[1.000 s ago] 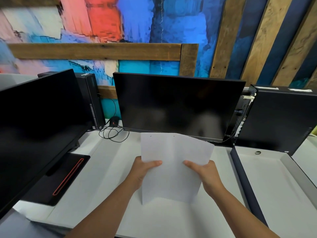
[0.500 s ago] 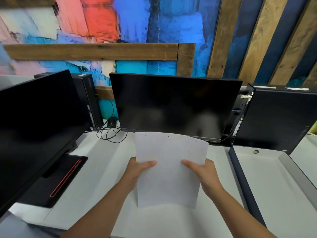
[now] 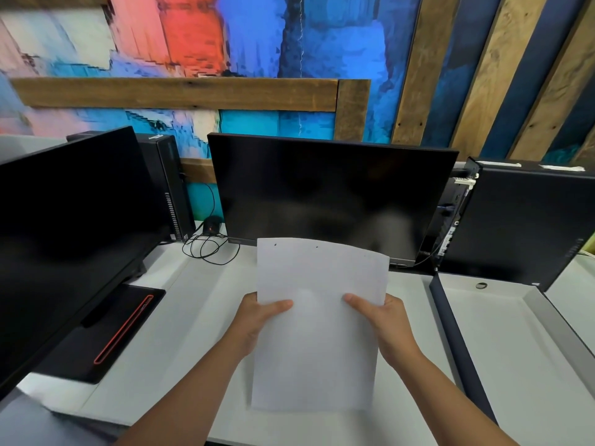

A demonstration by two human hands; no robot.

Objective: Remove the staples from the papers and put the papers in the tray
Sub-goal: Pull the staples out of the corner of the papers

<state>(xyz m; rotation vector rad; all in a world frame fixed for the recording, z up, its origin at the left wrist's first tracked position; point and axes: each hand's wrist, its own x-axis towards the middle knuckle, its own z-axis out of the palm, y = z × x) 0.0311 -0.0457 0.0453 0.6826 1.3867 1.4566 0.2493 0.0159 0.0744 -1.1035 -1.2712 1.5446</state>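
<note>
You hold the white paper sheets [image 3: 318, 342], small holes dotting their top edge, above the pale grey bench [image 3: 193, 310], your left hand [image 3: 257, 320] and right hand [image 3: 388, 323] each pinching a side edge, thumbs in front, just left of the shallow grey dark-walled tray [image 3: 515, 365].

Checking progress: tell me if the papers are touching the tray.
Apart. The head view shows the left hand and right hand holding the papers clear of the tray, bare desk between them.
</note>
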